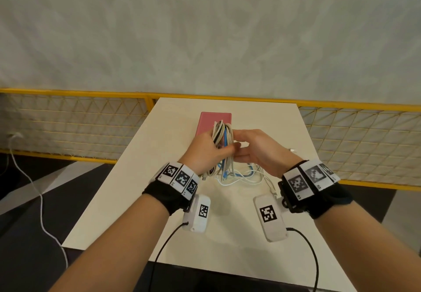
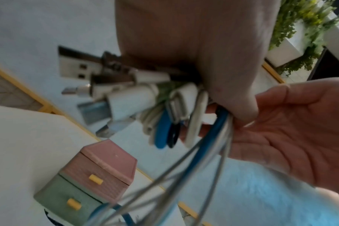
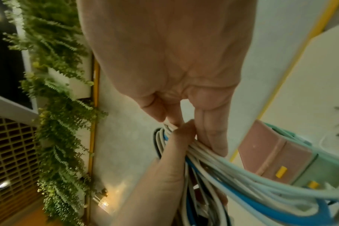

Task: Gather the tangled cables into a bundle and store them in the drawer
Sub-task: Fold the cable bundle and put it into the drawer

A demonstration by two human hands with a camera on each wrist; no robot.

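Note:
A bundle of white, blue and black cables (image 1: 222, 133) is held upright above the white table (image 1: 127, 200). My left hand (image 1: 217, 149) grips its middle in a fist, with several plugs (image 2: 114, 90) sticking out past the fingers. My right hand (image 1: 237, 139) meets the bundle from the right and pinches the loops (image 3: 203, 152) between thumb and fingers. Loose ends (image 1: 239, 176) trail down onto the table under my hands. Just behind the bundle stands the small drawer unit (image 1: 208, 122), pink above green (image 2: 99, 172), its yellow handles showing and both drawers closed.
A small metal connector (image 1: 292, 150) lies on the table to the right of my hands. Behind and beside the table runs a yellow mesh railing (image 1: 68, 127). A white cord (image 1: 41, 200) trails over the dark floor at the left. Green plants (image 3: 54, 107) hang on a wall.

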